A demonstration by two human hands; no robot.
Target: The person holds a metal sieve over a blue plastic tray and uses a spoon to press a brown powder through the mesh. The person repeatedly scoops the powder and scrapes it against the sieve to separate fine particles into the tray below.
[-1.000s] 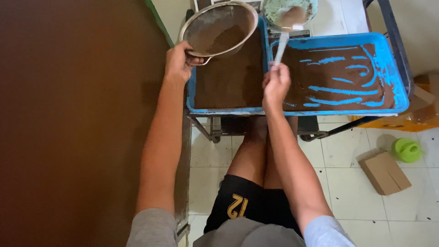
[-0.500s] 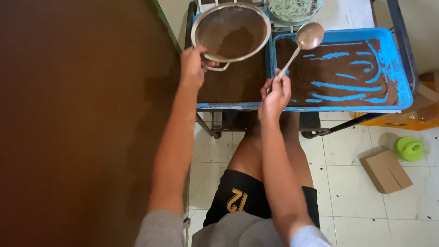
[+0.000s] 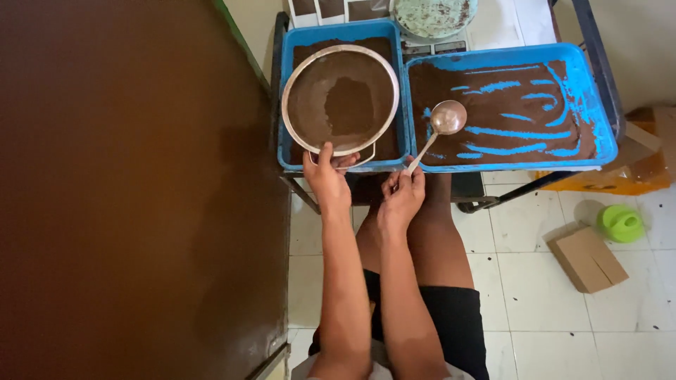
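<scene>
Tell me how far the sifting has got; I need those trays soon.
Done: brown powder fills the left blue tray. In hand: left hand holds the round sieve with a small heap inside; right hand holds a ladle. Left: the right blue tray has powder scraped thin.

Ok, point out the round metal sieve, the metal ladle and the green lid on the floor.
Round metal sieve (image 3: pixel 341 100), head view, mesh centre.
Metal ladle (image 3: pixel 448 117), head view, bowl.
Green lid (image 3: pixel 620 222), head view, top.

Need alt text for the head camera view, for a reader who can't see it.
Seen from above, a seated person's left hand grips a round metal sieve over a blue tray of brown powder. Their right hand holds a metal ladle over a second blue tray.
</scene>
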